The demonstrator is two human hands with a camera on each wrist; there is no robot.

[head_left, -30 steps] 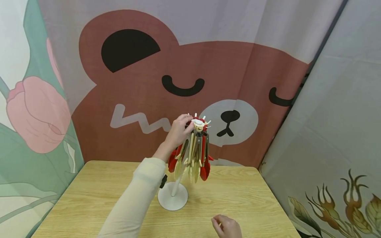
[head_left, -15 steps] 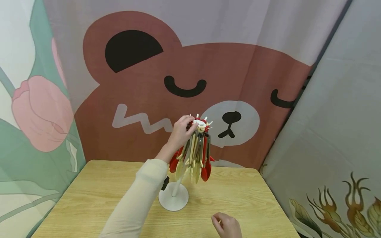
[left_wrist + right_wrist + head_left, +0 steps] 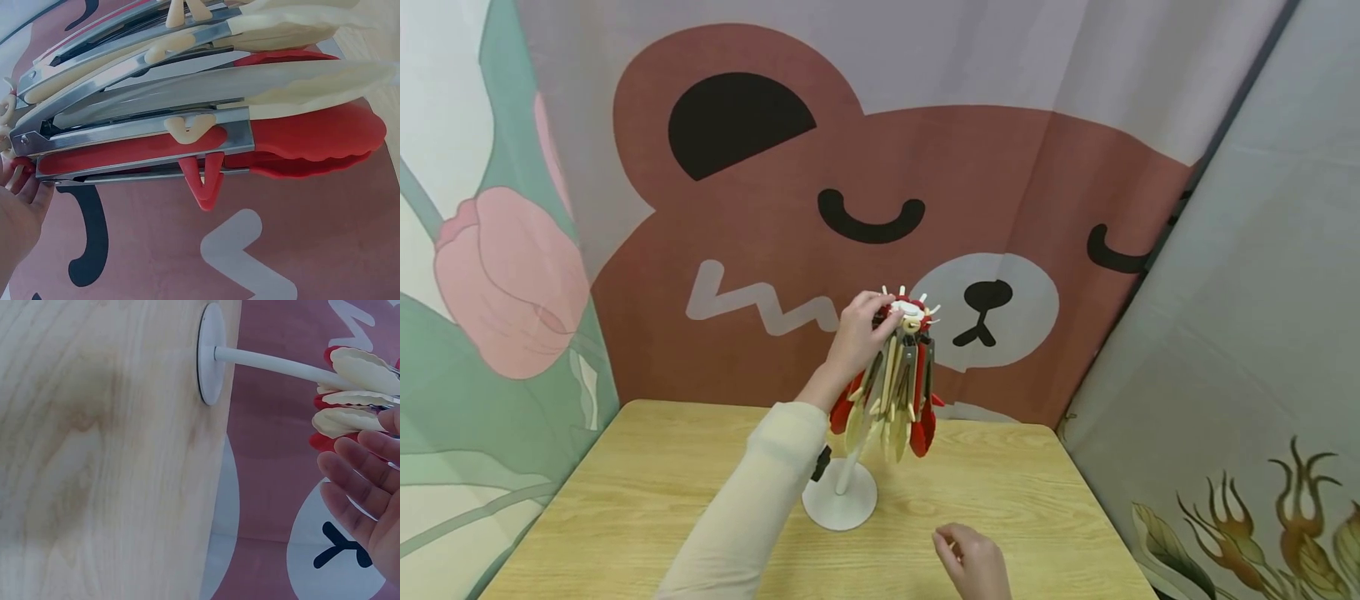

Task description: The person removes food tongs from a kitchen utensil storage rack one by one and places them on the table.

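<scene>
A white stand (image 3: 841,505) with a round base and a slanting pole (image 3: 275,365) carries several tongs around its white top (image 3: 908,309). The tongs have steel arms with red or cream tips and hang downward. My left hand (image 3: 859,330) is up at the stand's top from the left. In the left wrist view its fingers pinch the red loop end of the red tongs (image 3: 140,150); the cream tongs (image 3: 312,87) hang alongside. My right hand (image 3: 973,560) hovers low over the front of the table, fingers loosely curled, holding nothing.
The stand rests on a light wood-grain table (image 3: 1000,492). Behind it hangs a curtain with a printed bear (image 3: 760,225); patterned curtains (image 3: 512,283) close off both sides. A black band (image 3: 822,463) shows beside the left sleeve.
The head view has shifted a little, so the stand and left hand appear slightly farther right. The left hand stays at the stand's top; the right hand barely moves.
</scene>
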